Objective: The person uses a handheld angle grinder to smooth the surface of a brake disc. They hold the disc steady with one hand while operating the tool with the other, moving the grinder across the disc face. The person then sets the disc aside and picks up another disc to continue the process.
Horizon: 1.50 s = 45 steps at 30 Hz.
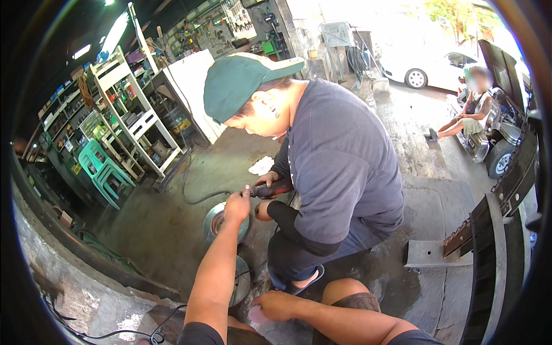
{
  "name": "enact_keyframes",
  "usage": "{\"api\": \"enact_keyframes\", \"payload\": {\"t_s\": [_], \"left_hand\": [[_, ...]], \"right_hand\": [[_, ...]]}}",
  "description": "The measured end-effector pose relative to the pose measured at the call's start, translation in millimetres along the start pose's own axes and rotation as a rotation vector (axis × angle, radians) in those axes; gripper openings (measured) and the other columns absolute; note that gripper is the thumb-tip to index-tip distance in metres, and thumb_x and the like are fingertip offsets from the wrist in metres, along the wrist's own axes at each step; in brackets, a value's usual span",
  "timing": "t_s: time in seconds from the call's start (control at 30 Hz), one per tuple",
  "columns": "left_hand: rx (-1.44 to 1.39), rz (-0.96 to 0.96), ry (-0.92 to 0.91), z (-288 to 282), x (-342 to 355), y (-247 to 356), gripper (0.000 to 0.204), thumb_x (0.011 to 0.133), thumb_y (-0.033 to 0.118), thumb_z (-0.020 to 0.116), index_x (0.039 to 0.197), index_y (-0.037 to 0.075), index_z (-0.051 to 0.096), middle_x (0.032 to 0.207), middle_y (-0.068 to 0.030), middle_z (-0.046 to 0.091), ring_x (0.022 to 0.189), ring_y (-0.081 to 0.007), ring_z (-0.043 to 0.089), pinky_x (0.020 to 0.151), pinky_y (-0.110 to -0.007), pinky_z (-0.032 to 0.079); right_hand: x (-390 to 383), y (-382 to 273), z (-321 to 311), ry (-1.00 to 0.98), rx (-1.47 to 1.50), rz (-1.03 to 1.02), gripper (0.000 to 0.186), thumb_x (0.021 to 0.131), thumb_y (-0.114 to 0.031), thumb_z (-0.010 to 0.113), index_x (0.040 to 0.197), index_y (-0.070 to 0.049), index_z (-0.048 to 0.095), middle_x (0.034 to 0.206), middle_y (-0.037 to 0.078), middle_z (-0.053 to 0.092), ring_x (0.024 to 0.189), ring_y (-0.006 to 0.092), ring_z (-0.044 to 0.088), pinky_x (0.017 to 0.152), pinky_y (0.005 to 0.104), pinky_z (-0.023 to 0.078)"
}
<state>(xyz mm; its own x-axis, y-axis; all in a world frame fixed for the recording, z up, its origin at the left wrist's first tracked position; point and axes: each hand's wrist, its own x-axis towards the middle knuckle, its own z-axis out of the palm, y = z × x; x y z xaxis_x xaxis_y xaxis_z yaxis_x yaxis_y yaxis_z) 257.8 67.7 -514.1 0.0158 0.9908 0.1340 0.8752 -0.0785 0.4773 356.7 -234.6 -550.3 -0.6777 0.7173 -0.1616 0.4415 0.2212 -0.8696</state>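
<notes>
My left hand [236, 206] is closed at the front end of a black and red power tool [276, 188], which a co-worker in a green cap [339, 155] holds while bending beside me. My right hand [279, 306], low at the bottom, holds a round pink disc [257, 315]. Beneath my left hand lies a shiny round metal part [211, 214] with a darker centre, and a second metal disc [240, 293] lies nearer me, partly hidden by my arm. The co-worker's other hand [264, 211] is just below the tool, partly hidden by their sleeve.
Stacked green chairs [98, 158] and white racks [112, 92] stand left. A dark cable [192, 198] crosses the floor; wires [132, 333] lie lower left. A metal channel [428, 253] and dark frame lie right. Another person [468, 115] sits by an open-bonnet vehicle [500, 155].
</notes>
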Motion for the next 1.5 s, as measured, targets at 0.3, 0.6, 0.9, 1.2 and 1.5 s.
{"api": "enact_keyframes", "payload": {"t_s": [0.3,0.6,0.9,1.2,1.5], "left_hand": [[0.017,0.002,0.002,2,-3,5,0.059,0.109,0.051,0.049,0.116,-0.003,0.073,0.121,-0.0321,0.072,0.118,-0.0492,0.067,0.102,-0.056,0.051],[0.129,0.078,-0.010,-8,-12,21,0.058,0.109,0.049,0.050,0.116,-0.003,0.074,0.119,-0.0309,0.073,0.116,-0.0482,0.068,0.100,-0.055,0.053],[-0.507,-0.197,0.023,23,21,-39,0.046,0.103,0.038,0.056,0.121,0.000,0.074,0.121,-0.0277,0.074,0.114,-0.0409,0.071,0.098,-0.048,0.054],[-0.646,-0.018,0.344,42,-38,-79,0.030,0.090,0.013,0.065,0.110,-0.005,0.076,0.102,-0.0192,0.079,0.096,-0.0295,0.075,0.093,-0.039,0.056],[-0.534,-0.103,0.358,59,-81,-125,0.028,0.089,0.015,0.067,0.105,-0.006,0.078,0.094,-0.0205,0.079,0.090,-0.0316,0.076,0.087,-0.041,0.056]], "right_hand": [[-2,-2,1,-0.009,0.021,0.008,0.044,0.088,-0.010,0.055,0.127,0.001,0.072,0.122,0.032,0.072,0.121,0.0470,0.068,0.105,0.0525,0.052],[6,11,11,0.018,-0.062,-0.042,0.040,0.089,-0.014,0.058,0.125,-0.003,0.072,0.111,0.027,0.075,0.109,0.0434,0.073,0.097,0.0514,0.055],[7,13,15,0.027,-0.080,-0.036,0.045,0.090,-0.012,0.056,0.132,-0.004,0.070,0.107,0.029,0.075,0.105,0.0442,0.073,0.096,0.0513,0.055],[1,-2,5,-0.021,-0.044,0.004,0.045,0.090,-0.013,0.054,0.132,-0.006,0.071,0.106,0.026,0.077,0.099,0.0412,0.076,0.089,0.0502,0.058],[5,5,8,-0.011,-0.029,-0.040,0.048,0.091,-0.013,0.053,0.136,-0.006,0.070,0.115,0.026,0.076,0.108,0.0407,0.074,0.095,0.0481,0.057]]}}
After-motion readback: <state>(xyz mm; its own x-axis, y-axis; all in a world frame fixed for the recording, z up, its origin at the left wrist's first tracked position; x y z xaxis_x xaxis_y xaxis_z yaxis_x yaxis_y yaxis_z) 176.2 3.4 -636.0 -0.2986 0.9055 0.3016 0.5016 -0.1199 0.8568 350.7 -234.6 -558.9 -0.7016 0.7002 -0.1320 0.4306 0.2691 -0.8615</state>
